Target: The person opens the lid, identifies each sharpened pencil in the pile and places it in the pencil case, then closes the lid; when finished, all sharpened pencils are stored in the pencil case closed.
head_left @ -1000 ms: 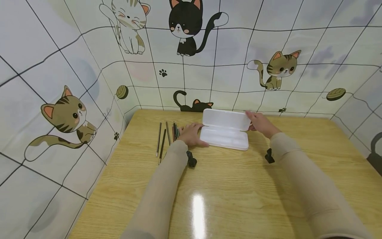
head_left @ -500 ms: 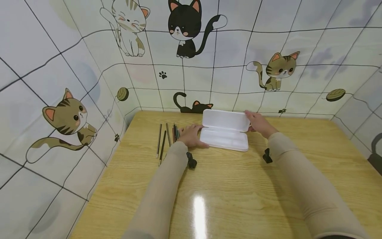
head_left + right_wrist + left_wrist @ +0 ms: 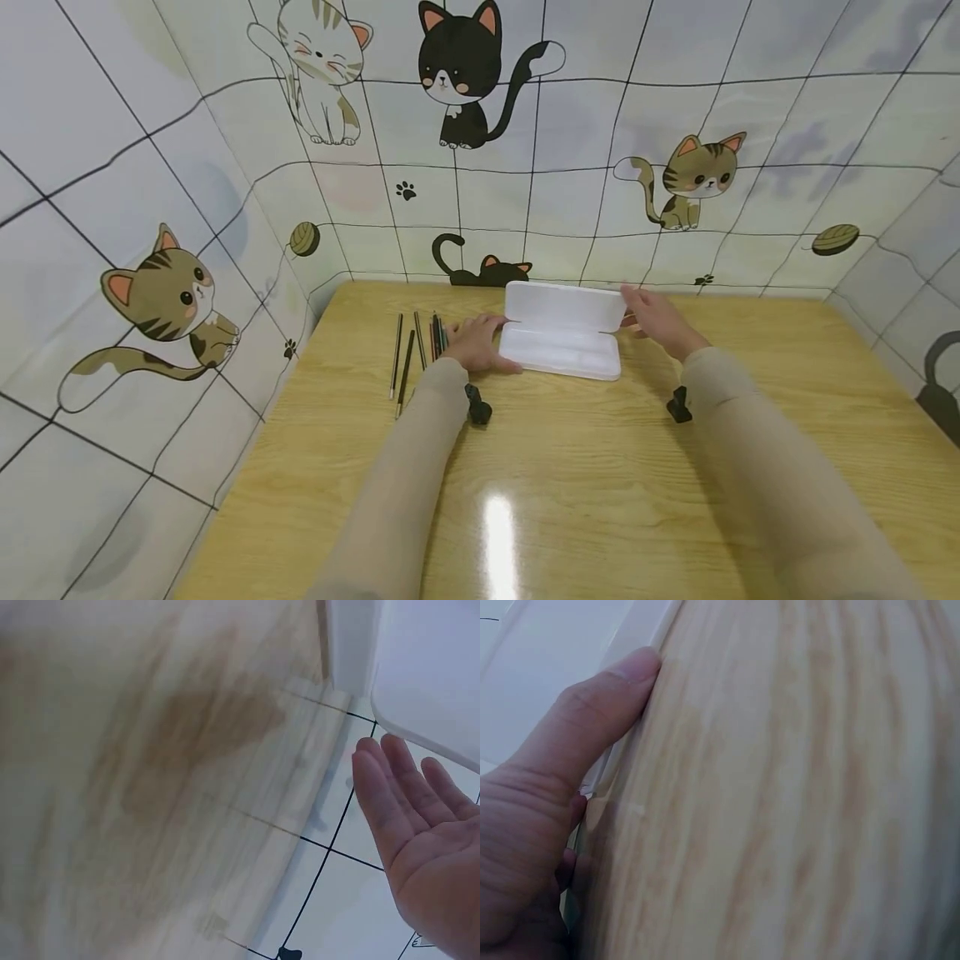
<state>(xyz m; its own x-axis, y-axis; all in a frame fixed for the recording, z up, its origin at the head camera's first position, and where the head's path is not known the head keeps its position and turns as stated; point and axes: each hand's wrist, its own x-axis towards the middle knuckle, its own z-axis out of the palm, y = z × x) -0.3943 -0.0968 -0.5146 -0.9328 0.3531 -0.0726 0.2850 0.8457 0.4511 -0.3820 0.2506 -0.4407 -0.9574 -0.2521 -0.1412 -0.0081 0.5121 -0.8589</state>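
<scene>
A white plastic pencil case (image 3: pixel 562 346) lies opened out on the table, its lid (image 3: pixel 562 307) tilted back. My left hand (image 3: pixel 478 343) grips the case's left end. In the left wrist view the thumb (image 3: pixel 592 712) presses along the front edge, while the other fingers are curled low at the side, partly hidden. My right hand (image 3: pixel 660 318) is at the lid's right edge. The right wrist view shows its fingers (image 3: pixel 382 795) nearly straight, with the tips right by the lid's corner (image 3: pixel 420 712).
Several pencils (image 3: pixel 405 367) lie left of the left hand, some partly hidden behind it. The wooden table (image 3: pixel 570 475) meets a wall covering (image 3: pixel 570 200) printed with cats behind the case. Small black devices (image 3: pixel 477 406) sit at both wrists.
The right hand has shifted slightly right, off the lid's edge. The left hand and the case stay in place; the head view has tilted a little.
</scene>
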